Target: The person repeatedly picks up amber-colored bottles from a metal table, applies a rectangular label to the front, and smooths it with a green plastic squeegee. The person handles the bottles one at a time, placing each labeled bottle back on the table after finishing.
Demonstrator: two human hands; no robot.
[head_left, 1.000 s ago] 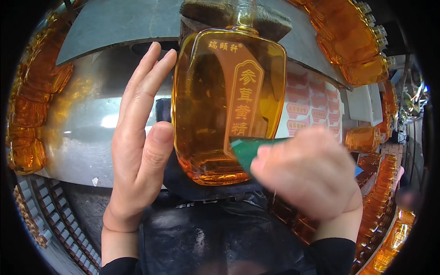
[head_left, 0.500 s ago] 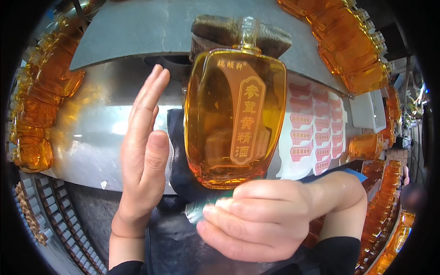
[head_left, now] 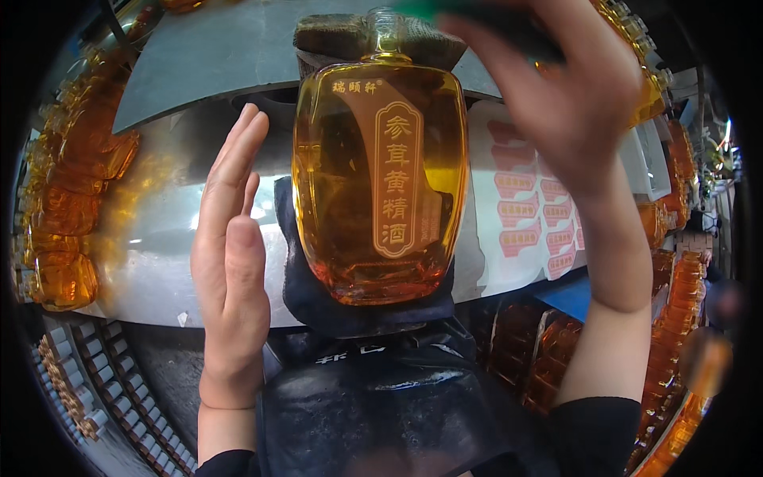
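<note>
A large flat bottle of amber liquid [head_left: 334, 175] lies face up in the middle, with an orange-brown label [head_left: 395, 246] on its front. Its uncapped-looking neck rests on a ridged greyish block [head_left: 330, 38]. Under its base is a dark cloth [head_left: 298, 278]. My left hand [head_left: 230, 254] stands upright just left of the bottle, fingers stretched and holding nothing, with a gap between. Up at the right, my right hand [head_left: 584, 111] is smeared by motion. It grips a green object [head_left: 427, 8] close to the bottle's neck; its kind is too blurred to tell.
White sheets of pinkish-red labels [head_left: 517, 211] lie right of the bottle on the metal table [head_left: 167, 278]. Filled amber bottles line the left [head_left: 67, 278] and right sides [head_left: 679, 318]. Racks of white-topped cylinders [head_left: 103, 374] stand low left. A dark apron [head_left: 366, 405] covers my lap.
My right hand has swung from below the bottle's base up to the upper right, carrying the green object. The bottle appears slightly higher and further left, less tilted. My left hand stays outstretched.
</note>
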